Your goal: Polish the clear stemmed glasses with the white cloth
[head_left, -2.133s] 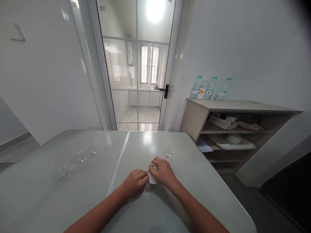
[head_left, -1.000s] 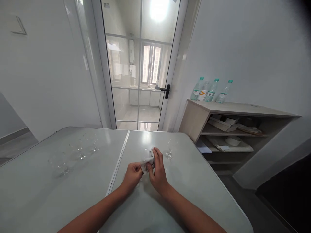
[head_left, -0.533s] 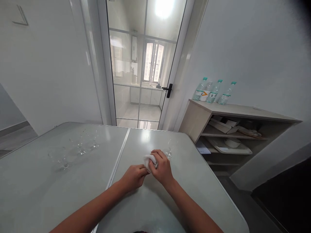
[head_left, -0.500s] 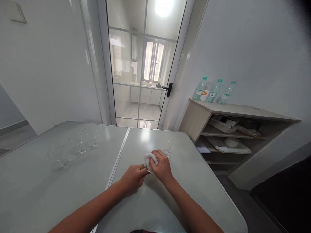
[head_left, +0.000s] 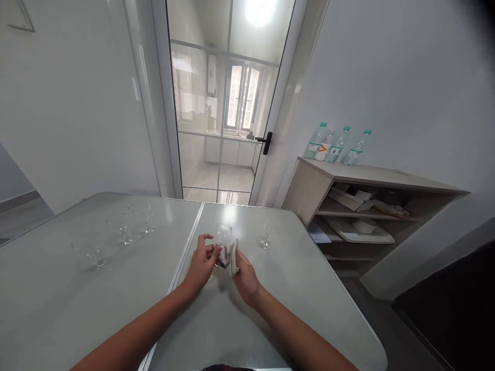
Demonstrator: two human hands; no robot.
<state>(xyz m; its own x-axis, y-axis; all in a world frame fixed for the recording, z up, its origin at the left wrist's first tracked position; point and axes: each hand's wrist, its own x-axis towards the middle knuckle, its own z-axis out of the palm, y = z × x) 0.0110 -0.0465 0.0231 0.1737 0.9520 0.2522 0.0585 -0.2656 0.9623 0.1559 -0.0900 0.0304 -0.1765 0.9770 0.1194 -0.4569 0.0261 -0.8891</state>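
Observation:
A clear stemmed glass (head_left: 223, 233) is held above the near middle of the table, its bowl toward the door. My left hand (head_left: 201, 262) is closed round its lower part, with the forefinger bent out beside the bowl. A white cloth (head_left: 233, 256) wraps the glass's lower end and covers the stem. Gripping that cloth from the right is my right hand (head_left: 246, 275), its fingertips partly hidden behind the fabric. Beyond it, another stemmed glass (head_left: 265, 241) stands on the table.
On the left part of the table (head_left: 154, 278) stand three more clear glasses, one being the middle glass (head_left: 126, 240). A wooden shelf unit (head_left: 309, 190) holding plastic bottles (head_left: 335, 146) is at the right. Behind the table is a glass door (head_left: 201, 159).
My hands have shifted slightly left and changed their hold. The glass's bowl now shows above the cloth, and my right hand has come down from over the cloth to its right side.

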